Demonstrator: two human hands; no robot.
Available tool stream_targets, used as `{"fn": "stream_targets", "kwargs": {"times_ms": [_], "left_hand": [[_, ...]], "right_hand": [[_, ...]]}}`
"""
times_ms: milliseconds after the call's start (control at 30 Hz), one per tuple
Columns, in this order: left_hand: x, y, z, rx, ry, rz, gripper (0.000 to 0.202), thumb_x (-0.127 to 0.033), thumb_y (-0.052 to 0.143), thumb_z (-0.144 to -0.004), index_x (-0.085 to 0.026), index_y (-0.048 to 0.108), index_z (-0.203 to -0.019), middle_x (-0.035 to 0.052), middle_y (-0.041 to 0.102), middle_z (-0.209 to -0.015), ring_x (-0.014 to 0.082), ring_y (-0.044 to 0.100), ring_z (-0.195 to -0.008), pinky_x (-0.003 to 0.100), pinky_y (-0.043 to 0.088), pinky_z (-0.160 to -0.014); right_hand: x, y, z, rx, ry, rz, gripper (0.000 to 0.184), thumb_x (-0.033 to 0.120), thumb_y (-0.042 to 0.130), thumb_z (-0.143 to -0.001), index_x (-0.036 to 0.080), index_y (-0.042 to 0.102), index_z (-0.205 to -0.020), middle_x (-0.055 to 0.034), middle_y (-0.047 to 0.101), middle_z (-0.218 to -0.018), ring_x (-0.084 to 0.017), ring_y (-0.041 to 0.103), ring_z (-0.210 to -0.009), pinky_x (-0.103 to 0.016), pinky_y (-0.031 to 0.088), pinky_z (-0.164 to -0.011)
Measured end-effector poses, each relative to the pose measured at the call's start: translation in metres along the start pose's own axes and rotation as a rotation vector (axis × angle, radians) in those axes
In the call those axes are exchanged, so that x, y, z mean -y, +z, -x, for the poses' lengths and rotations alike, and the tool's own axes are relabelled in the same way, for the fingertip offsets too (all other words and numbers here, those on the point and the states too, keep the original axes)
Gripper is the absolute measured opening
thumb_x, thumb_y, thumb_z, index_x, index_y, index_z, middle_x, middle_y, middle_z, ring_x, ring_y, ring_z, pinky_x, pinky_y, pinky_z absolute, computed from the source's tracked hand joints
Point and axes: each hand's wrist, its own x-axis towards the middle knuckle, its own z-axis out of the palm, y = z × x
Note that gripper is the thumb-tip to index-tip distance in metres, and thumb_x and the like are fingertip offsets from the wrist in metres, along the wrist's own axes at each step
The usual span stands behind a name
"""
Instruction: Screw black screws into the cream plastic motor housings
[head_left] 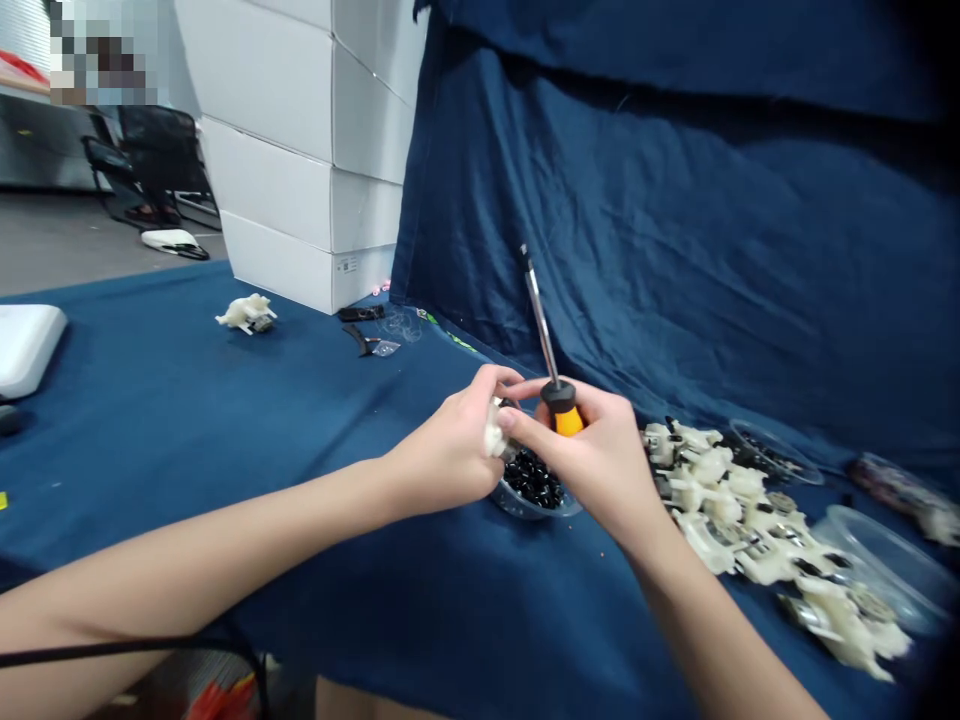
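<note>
My left hand is closed around a small cream plastic part, mostly hidden by the fingers. In my right hand a screwdriver with a black and yellow handle is gripped, its metal shaft pointing up and away. The thumb and fingers of that hand also meet the cream part. Below both hands stands a clear bowl of small shiny black pieces. A pile of cream plastic assemblies with metal bits lies right of my right hand.
One more cream assembly lies at the far left of the blue cloth. White boxes are stacked behind. A clear container and a round dish stand at right. A dark cable crosses near my left forearm.
</note>
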Motion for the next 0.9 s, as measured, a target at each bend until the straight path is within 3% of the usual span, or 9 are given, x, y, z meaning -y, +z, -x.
{"fn": "stream_targets", "kwargs": {"times_ms": [67, 200, 333, 500, 700, 900], "left_hand": [[0.001, 0.001, 0.001, 0.006, 0.047, -0.029, 0.071, -0.004, 0.065, -0.077, -0.024, 0.042, -0.14, 0.0115, 0.07, -0.129, 0.0257, 0.073, -0.108, 0.037, 0.056, -0.086], [-0.001, 0.001, 0.002, 0.048, 0.131, -0.042, 0.073, -0.001, 0.064, -0.073, -0.023, 0.042, -0.14, 0.0132, 0.069, -0.131, 0.0279, 0.071, -0.115, 0.04, 0.055, -0.095], [-0.004, 0.001, -0.003, 0.11, -0.066, 0.25, 0.069, -0.004, 0.071, -0.071, -0.023, 0.045, -0.132, 0.0058, 0.069, -0.114, 0.0205, 0.072, -0.092, 0.031, 0.058, -0.074], [-0.001, 0.004, -0.011, 0.209, -0.323, 0.577, 0.073, -0.004, 0.083, -0.058, -0.025, 0.04, -0.113, -0.0029, 0.066, -0.099, 0.0094, 0.061, -0.062, 0.021, 0.052, -0.051], [0.0, 0.002, -0.012, 0.231, -0.33, 0.611, 0.065, -0.001, 0.083, -0.055, -0.023, 0.047, -0.105, 0.0042, 0.071, -0.117, 0.013, 0.068, -0.071, 0.024, 0.057, -0.055], [-0.002, -0.004, -0.013, 0.24, -0.341, 0.666, 0.057, 0.002, 0.083, -0.055, -0.021, 0.053, -0.098, -0.0026, 0.071, -0.092, 0.0158, 0.069, -0.071, 0.025, 0.057, -0.056]], "right_hand": [[-0.007, 0.001, 0.0, 0.025, 0.067, -0.051, 0.035, 0.049, 0.093, -0.076, 0.017, 0.079, -0.084, 0.0028, 0.056, -0.057, -0.011, 0.045, -0.051, -0.025, 0.039, -0.05], [-0.022, -0.008, 0.004, 0.076, 0.153, -0.146, 0.048, 0.064, 0.084, -0.084, 0.018, 0.073, -0.088, 0.006, 0.05, -0.053, -0.009, 0.042, -0.044, -0.026, 0.048, -0.049], [-0.026, -0.012, 0.01, 0.089, 0.187, -0.234, 0.045, 0.06, 0.086, -0.085, 0.018, 0.075, -0.098, 0.0036, 0.061, -0.067, -0.006, 0.045, -0.046, -0.024, 0.051, -0.052], [-0.029, -0.016, 0.012, 0.084, 0.205, -0.305, 0.04, 0.053, 0.089, -0.084, 0.018, 0.076, -0.099, 0.0067, 0.054, -0.055, -0.007, 0.044, -0.045, -0.022, 0.051, -0.051], [-0.036, -0.021, 0.007, 0.086, 0.161, -0.345, 0.039, 0.052, 0.085, -0.088, 0.022, 0.077, -0.11, 0.0033, 0.068, -0.081, -0.003, 0.045, -0.045, -0.021, 0.051, -0.05], [-0.039, -0.024, 0.008, 0.147, 0.15, -0.268, 0.041, 0.051, 0.085, -0.09, 0.021, 0.08, -0.118, 0.001, 0.071, -0.082, -0.003, 0.045, -0.045, -0.023, 0.053, -0.051]]}}
